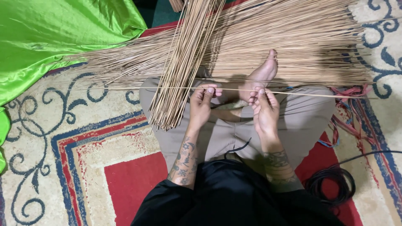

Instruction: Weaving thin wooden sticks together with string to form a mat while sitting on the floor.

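The left hand is closed in a pinch on a single thin stick, thumb and fingertips meeting on it above the person's lap. The right hand pinches the same stick just beside it, fingers closed around the shaft. The stick lies level across the view, running from over the patterned carpet on the left, past both hands, and out beyond the right knee.

The carpet covers the floor under everything, cream with dark blue scrolls and red panels edged in blue. A sheet of bright green shiny cloth lies bunched over its upper left corner. Across the top spreads a wide pile of pale brown sticks, lying mostly sideways on the carpet, just beyond the person's crossed legs. The person sits cross-legged in beige trousers, with one bare foot turned up against the edge of that pile. A tighter bundle of sticks slants down from the top, over the wide pile, its lower ends resting on the left knee, just beside the left hand. A coil of black cable lies on the carpet near the right thigh. Some red and blue cord trails on the carpet beside the right knee.
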